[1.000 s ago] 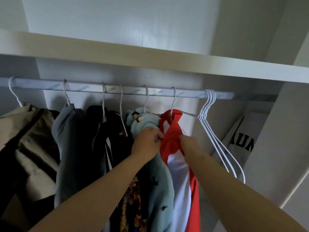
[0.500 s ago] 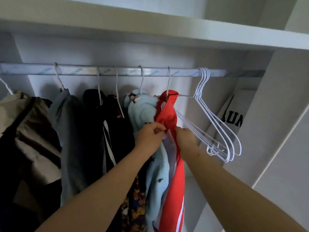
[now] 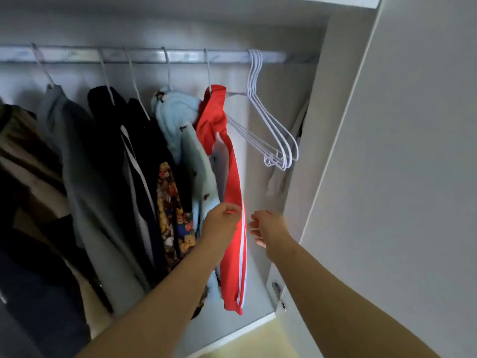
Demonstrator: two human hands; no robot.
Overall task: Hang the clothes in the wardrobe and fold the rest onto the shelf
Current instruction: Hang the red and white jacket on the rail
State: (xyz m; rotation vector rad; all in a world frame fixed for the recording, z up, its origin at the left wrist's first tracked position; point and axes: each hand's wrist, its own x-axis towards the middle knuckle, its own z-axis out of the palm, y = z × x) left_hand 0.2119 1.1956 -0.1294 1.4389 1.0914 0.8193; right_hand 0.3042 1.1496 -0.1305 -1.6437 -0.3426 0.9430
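The left hand (image 3: 222,220) pinches the edge of the red top (image 3: 232,177) low down, fingers curled on the cloth. The right hand (image 3: 268,228) is just beside the top, fingers loose and a bit apart, holding nothing. The red top hangs from the rail, last in the row of clothes.

I think a hard pull down could drag the top off its hanger, because it looks bunched up at the neck and hangs long and thin. Higher up, 1 bare arm of its hanger pokes out toward the empty hangers (image 3: 273,135). A tug to the side could make them catch and tangle.

The open wardrobe door (image 3: 400,177) stands close on the right, so that arm has little room. The light blue top (image 3: 178,117) presses against the red one on the left. Next come a bear-print cloth (image 3: 173,210), black clothes (image 3: 124,140) and a grey hoodie (image 3: 69,140), packed tight. Far back, the rail (image 3: 180,55) has free space only by the empty hangers.
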